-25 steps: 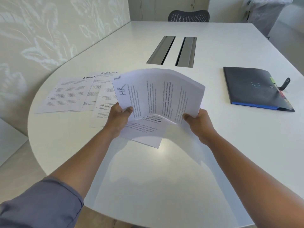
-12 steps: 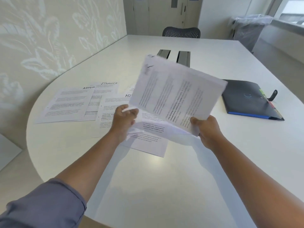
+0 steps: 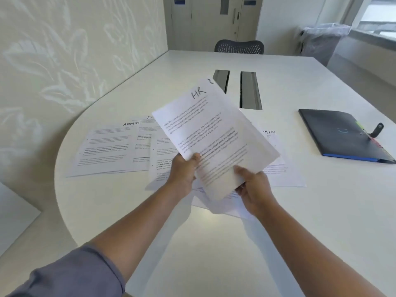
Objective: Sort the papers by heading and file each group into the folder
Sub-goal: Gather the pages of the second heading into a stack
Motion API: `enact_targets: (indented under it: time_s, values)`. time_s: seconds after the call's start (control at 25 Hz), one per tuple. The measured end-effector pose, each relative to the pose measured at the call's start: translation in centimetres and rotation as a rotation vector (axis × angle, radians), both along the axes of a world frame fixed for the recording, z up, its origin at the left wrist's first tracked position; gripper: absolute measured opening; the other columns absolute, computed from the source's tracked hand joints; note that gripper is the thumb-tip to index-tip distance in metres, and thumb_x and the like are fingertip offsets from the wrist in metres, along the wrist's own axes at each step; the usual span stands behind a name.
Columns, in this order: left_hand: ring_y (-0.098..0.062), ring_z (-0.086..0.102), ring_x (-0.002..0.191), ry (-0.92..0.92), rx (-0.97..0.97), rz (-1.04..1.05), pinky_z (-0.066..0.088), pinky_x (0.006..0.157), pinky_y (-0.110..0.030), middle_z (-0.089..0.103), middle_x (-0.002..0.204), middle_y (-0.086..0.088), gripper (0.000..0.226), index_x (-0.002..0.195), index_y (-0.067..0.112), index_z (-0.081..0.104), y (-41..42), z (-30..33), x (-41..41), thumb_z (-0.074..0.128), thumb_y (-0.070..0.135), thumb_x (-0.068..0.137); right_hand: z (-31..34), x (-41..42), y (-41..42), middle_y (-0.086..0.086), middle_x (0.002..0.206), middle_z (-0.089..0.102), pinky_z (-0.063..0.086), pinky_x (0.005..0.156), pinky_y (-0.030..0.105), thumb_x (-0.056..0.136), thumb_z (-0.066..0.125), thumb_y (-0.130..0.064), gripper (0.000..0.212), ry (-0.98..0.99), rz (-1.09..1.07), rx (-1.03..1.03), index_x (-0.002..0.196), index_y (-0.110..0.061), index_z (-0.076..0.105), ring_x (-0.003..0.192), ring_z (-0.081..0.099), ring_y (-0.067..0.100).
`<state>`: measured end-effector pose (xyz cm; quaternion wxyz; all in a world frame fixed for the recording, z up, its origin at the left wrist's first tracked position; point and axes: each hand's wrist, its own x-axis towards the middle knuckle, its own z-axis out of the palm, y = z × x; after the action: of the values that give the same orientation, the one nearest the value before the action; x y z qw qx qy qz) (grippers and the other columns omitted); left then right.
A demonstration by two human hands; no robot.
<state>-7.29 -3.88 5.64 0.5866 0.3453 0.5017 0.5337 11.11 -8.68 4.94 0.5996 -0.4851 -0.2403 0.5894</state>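
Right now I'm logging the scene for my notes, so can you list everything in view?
HR papers: small stack, white, held above the table.
Loose papers: several, white, spread on the table; headings ADMIN and a cut-off FI show.
Folder: one, black with blue edge, shut, table's right.
Table: one, white.
Slots: two, grey, table's middle.
Chair: one, dark, far end.
Bin: one, clear liner, by the window.
Left hand: grips the stack.
Right hand: grips the stack.

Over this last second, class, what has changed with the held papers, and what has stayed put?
The HR stack has swung from sideways to upright, heading on top. Left hand and right hand keep gripping its lower edge. Table papers and folder unmoved.
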Motion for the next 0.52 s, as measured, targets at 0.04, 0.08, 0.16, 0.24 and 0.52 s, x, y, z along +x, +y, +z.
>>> enact_targets:
  time_s: [0.04,0.08,0.16,0.24,0.52]
  values:
    - [-0.032,0.072,0.108,0.073,0.009,-0.049,0.052,0.098,-0.064,0.077,0.113,-0.007,0.017,0.114,0.016,0.070,0.8,-0.1,-1.9,0.061,0.010,0.100,0.6,0.7,0.4,0.006,0.101,0.078,0.057,0.070,0.034,0.096,0.061,-0.002,0.019,0.015,-0.043,0.024,0.110,-0.011,0.070,0.087,0.071,0.025]
    - [-0.031,0.071,0.110,0.127,0.027,-0.122,0.050,0.100,-0.065,0.077,0.115,-0.006,0.019,0.117,0.015,0.070,1.6,-0.3,-3.7,0.063,0.011,0.100,1.3,1.7,0.6,0.008,0.101,0.078,0.057,0.069,0.032,0.097,0.061,-0.005,0.018,-0.004,-0.046,0.049,0.111,-0.009,0.071,0.085,0.071,0.025]
    - [-0.028,0.071,0.113,0.212,0.043,-0.289,0.051,0.101,-0.061,0.075,0.120,-0.005,0.026,0.125,0.014,0.068,2.9,-0.2,-6.2,0.065,0.012,0.099,2.6,3.4,0.7,0.011,0.105,0.078,0.059,0.072,0.033,0.100,0.060,-0.011,0.021,-0.153,0.067,0.072,0.116,-0.006,0.073,0.085,0.072,0.025]
    - [-0.021,0.072,0.109,0.257,0.062,-0.422,0.060,0.091,-0.042,0.075,0.122,-0.004,0.030,0.127,0.013,0.068,3.5,0.2,-7.1,0.067,0.011,0.097,3.4,3.6,0.5,0.010,0.103,0.079,0.059,0.072,0.031,0.103,0.057,-0.011,0.019,-0.312,0.208,0.077,0.111,-0.008,0.075,0.083,0.074,0.023]
    - [-0.031,0.075,0.096,0.069,0.096,-0.154,0.062,0.084,-0.045,0.079,0.105,-0.012,0.027,0.107,0.005,0.073,4.5,0.6,-5.6,0.080,0.003,0.082,3.9,2.3,0.9,0.012,0.090,0.078,0.061,0.075,0.036,0.094,0.072,-0.005,0.003,-0.441,-0.033,0.033,0.092,-0.003,0.071,0.079,0.073,0.024]
